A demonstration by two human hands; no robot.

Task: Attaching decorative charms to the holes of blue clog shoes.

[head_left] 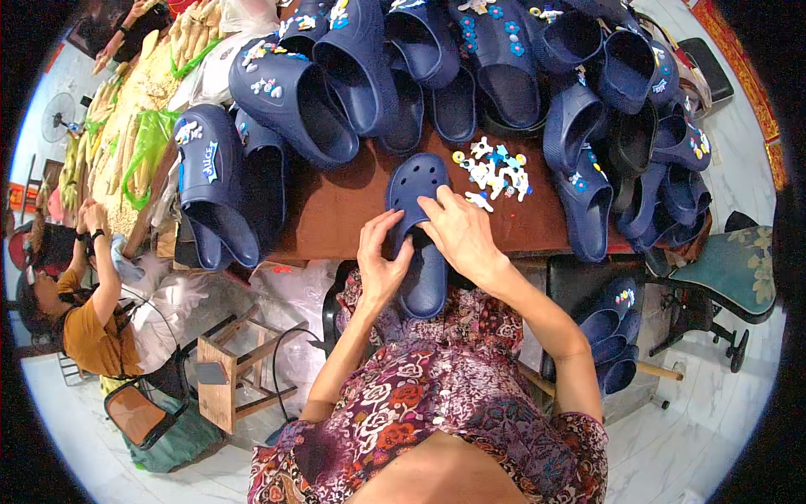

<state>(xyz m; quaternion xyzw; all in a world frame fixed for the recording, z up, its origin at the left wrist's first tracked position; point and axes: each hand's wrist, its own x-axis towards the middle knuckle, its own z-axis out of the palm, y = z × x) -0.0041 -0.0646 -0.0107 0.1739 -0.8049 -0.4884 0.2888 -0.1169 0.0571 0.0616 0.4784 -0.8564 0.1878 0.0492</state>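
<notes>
The fingers of the left hand (382, 260) were closed on the left side of a navy clog (411, 189), with the thumb at its opening. The fingers of the right hand (466, 231) pinched the right side of the upper, close to the opening's rim; whether they also had a small piece between them, I could not tell. The clog lay between the two hands with its holed toe pointing far, over the counter (336, 214), and its heel near, past the counter's edge and above the patterned clothing (420, 386) of the wearer. Just beyond the right hand, to the far right of the clog, a loose pile of charms (504, 172), white, blue and yellow, lay on the brown top. Finished-looking navy clogs (353, 71) crowded the far side, many with charms on their uppers. A decorated pair (210, 164) stood at the left, and more clogs (579, 189) were bunched at the right. Under the counter's right end sat another group of clogs (617, 332). Farther right was a green chair (726, 269) with a leaf pattern. On the left stood a wooden stool (225, 399) with a dark flat object (212, 372) at its top. Beyond it, a person in an orange-brown top (109, 336) had both arms raised near a green bag (154, 160).
</notes>
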